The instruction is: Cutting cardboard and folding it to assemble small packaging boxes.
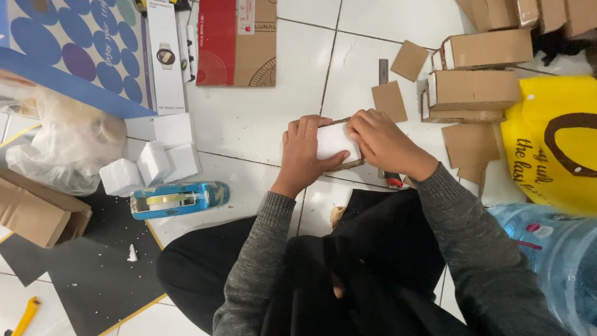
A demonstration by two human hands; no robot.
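On the white tiled floor in front of my crossed legs, both hands grip one white foam block (333, 140) that sits in a brown cardboard wrap (348, 164). My left hand (303, 154) clasps its left end, fingers over the top and thumb along the near edge. My right hand (382, 143) covers the right end, fingertips pressed on the block's top edge. Most of the cardboard under the block is hidden by my hands.
Several white foam blocks (152, 158) and a blue tape dispenser (179, 199) lie to the left. Small cardboard boxes (476, 90) and flat cardboard pieces (390, 99) sit to the right, beside a yellow bag (550, 140). A red-and-brown carton (236, 42) lies ahead. A yellow cutter (26, 316) is at bottom left.
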